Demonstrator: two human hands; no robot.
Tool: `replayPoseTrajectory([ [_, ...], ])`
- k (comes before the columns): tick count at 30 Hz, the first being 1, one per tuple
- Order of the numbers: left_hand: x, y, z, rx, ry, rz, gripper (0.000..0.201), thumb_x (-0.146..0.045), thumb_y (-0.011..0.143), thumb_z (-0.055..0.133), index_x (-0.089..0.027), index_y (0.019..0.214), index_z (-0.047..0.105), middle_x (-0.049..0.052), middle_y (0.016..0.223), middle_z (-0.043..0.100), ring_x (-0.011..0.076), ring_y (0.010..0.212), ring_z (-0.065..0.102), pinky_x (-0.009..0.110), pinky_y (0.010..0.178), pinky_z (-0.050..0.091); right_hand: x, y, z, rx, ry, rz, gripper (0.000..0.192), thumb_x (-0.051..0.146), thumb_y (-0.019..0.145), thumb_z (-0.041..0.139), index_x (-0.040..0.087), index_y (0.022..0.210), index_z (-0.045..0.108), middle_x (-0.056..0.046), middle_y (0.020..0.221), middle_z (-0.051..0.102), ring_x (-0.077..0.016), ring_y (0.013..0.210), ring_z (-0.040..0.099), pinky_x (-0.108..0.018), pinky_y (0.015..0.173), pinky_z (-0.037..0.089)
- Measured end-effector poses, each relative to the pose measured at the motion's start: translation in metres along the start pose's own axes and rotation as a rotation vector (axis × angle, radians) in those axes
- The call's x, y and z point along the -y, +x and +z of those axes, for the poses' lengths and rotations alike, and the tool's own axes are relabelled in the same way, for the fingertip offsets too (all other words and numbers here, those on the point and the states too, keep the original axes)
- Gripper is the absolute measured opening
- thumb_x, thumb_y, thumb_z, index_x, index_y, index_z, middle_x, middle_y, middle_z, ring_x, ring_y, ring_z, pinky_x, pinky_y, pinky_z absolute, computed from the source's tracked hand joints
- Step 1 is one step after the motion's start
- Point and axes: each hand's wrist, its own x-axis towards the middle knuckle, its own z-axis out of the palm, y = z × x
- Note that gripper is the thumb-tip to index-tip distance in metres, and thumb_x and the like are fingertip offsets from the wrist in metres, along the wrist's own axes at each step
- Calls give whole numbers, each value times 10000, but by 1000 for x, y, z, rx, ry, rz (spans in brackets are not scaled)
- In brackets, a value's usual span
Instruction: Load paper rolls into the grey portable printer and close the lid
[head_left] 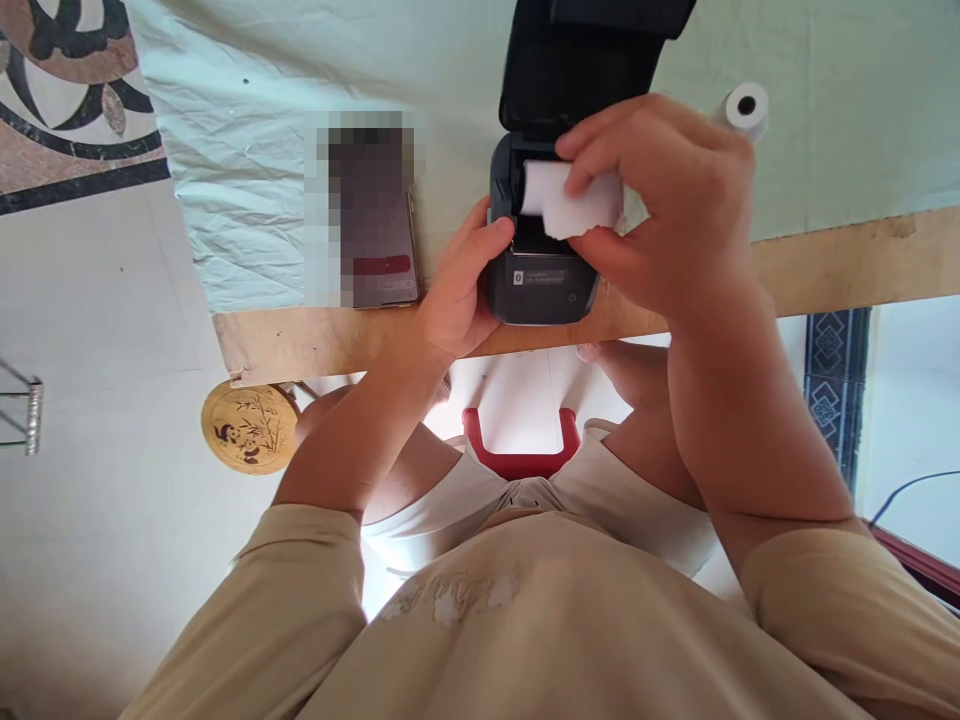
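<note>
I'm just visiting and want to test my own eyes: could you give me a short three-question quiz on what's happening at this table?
1. True or false: the lid of the small black printer is open.
2. What does the right hand hold? A) a phone B) a white paper roll C) a pen
3. Which hand steadies the printer's side?

Key: 1 true. 2 B; it sits at the open bay. 3 The left hand. A spare paper roll lies behind and a phone to the left.

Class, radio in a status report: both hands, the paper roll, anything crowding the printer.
Left hand steadies printer. Right hand pinches paper roll over open bay. Phone beside printer, spare roll behind.
</note>
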Motion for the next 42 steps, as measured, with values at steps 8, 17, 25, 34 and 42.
replayPoseTrajectory([
  [8, -2, -1, -4, -14, -7, -37, 199, -383, 813, 551, -238, 933, 617, 23, 936, 687, 263, 1096, 620, 322, 841, 501, 9, -4, 1, -60, -71, -76, 121, 168, 746, 566, 257, 762, 647, 1, 807, 593, -129, 783, 534, -316, 726, 445],
  [17, 4, -2, -10, 54, 36, 61, 252, -145, 720, 666, -216, 952, 597, -10, 890, 663, 168, 867, 663, 317, 810, 541, 9, -7, 5, -345, 177, 105, 210, 316, 899, 427, 257, 864, 626, -19, 861, 578, -136, 876, 568, -312, 793, 489],
  [25, 1, -4, -9, 106, 39, 88, 480, -50, 693, 667, -274, 1104, 558, -26, 1034, 636, 132, 976, 614, 261, 856, 517, 1, -6, 11, -300, 408, 163, 465, 273, 899, 458, 428, 1320, 338, 80, 1373, 388, -137, 1336, 440, -230, 879, 503],
  [34, 0, -5, -8, 65, 54, 50, 590, -93, 656, 690, -326, 1173, 530, -32, 1072, 649, 167, 995, 640, 299, 858, 531, -1, -11, 16, -210, 348, 219, 256, 188, 777, 486, 292, 1003, 548, 6, 1084, 561, -137, 1080, 545, -284, 860, 497],
  [42, 1, -6, -6, 150, -21, 120, 498, -148, 729, 669, -331, 1159, 497, -41, 994, 640, 147, 962, 640, 234, 725, 506, -9, -14, 26, -54, 471, 284, 466, 462, 835, 424, 320, 1274, 356, -12, 1306, 456, -145, 1215, 490, -288, 910, 527],
])
